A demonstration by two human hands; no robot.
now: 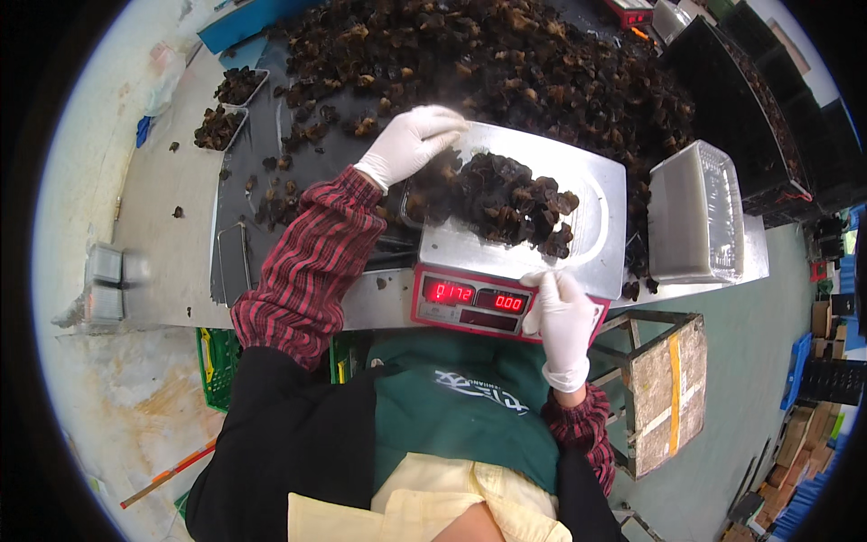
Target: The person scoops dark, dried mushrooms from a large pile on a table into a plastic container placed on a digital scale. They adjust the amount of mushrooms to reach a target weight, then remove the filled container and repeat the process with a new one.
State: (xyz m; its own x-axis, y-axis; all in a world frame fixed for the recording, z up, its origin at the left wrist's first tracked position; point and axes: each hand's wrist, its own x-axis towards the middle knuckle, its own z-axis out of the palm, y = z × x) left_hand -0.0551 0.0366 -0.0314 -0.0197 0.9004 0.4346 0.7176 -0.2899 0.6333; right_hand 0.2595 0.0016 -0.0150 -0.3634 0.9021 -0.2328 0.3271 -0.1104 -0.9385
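Observation:
Dark wood ear mushrooms (501, 193) lie heaped on the metal plate of a red digital scale (609, 210), whose red digits are lit. At the plate's upper left edge is my left hand (413, 143) in a white glove, fingers bent close together; whether it holds something cannot be told. A clear plastic tray (413, 203), partly hidden by mushrooms, sits left of the plate. My right hand (562, 318), also gloved, is at the scale's front edge beside the display, thumb and fingertips close together; no held thing can be made out.
A large pile of mushrooms (474, 61) covers the table's far part. Two filled trays (227, 129) stand at the left, a stack of clear plastic trays (694, 217) at the right. Black crates (745, 108) rise beyond. A wooden-topped stool (667, 400) stands below the table's right side.

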